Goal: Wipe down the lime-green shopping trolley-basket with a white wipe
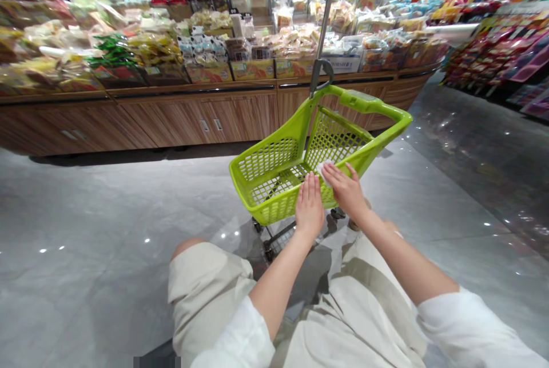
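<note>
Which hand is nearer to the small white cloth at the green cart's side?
Right. The right hand has its fingers on the white cloth at the side of the green cart; the left hand is just left of the cloth.

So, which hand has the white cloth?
The right hand: its fingers cover part of the white cloth at the cart's near side. The left hand, beside it, shows no cloth.
</note>
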Demonstrator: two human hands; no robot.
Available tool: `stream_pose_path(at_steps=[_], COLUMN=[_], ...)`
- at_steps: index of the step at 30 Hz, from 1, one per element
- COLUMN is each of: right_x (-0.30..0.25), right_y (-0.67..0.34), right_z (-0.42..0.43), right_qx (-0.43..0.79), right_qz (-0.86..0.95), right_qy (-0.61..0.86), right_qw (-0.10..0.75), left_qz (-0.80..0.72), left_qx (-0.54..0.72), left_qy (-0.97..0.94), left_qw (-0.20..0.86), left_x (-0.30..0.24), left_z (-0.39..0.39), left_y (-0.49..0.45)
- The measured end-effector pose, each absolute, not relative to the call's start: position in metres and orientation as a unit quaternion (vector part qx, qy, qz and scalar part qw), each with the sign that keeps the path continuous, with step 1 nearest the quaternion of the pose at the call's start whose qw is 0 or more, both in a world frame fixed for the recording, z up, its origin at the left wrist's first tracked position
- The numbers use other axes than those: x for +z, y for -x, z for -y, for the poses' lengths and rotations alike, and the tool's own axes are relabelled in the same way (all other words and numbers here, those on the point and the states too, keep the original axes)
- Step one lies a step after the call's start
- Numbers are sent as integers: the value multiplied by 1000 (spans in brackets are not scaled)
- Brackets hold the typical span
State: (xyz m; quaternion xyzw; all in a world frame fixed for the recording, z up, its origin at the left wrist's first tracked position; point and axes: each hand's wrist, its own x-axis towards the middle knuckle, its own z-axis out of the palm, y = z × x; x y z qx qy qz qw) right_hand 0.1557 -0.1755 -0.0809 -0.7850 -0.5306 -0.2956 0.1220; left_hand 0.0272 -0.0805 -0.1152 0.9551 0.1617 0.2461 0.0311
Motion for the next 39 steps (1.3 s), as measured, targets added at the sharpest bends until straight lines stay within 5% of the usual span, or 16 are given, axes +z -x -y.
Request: stream_pose_path(at_steps=[9,17,24,31,39], right_x=[-61,-80,-54,-77,-39], right_y=[-219,-150,-223,-146,-228], right_z=[212,175,211,160,212], right_qx=[-359,-284,-365,-269,-362], right_qz=[392,573,404,576,457], right_qy=[831,763,825,765,802], right_qw=[161,97,153,108,132], left_qz=[-151,-160,-160,-147,-113], left_qx=[241,240,237,250,272], left_qy=[-959,-957,-957,-956,-955], left_qw=[15,28,45,32,15], left_x=[-111,-114,-111,-116,-121], left_z=[79,72,68,61,22], left_y=[-24,-23,-24,-22,-8])
